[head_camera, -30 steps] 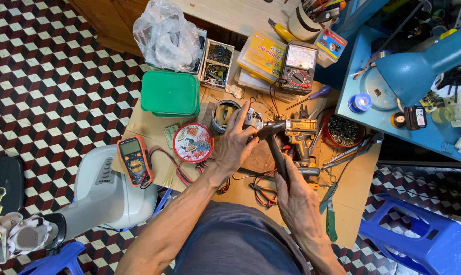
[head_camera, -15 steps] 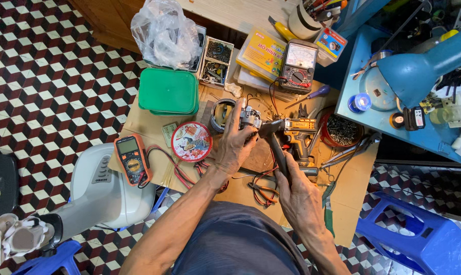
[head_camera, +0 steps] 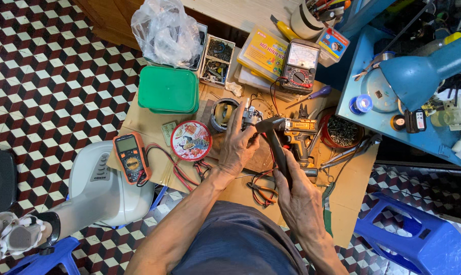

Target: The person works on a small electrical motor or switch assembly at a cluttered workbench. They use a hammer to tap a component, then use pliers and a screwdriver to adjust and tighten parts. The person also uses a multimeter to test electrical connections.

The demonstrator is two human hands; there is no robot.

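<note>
At the centre of the frame the left hand [head_camera: 238, 145] pinches a small grey metal motor part [head_camera: 251, 117] in its fingers over the cardboard-covered worktop [head_camera: 144, 109], while the right hand [head_camera: 299, 196], fingers wrapped tight, holds a black-handled hammer [head_camera: 272, 133] against it, seemingly mid-tapping; any next blow wants a steady grip.

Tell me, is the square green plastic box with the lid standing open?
No, the green plastic box has its lid shut flat on top, and it sits on the cardboard beside the round red tin.
</note>
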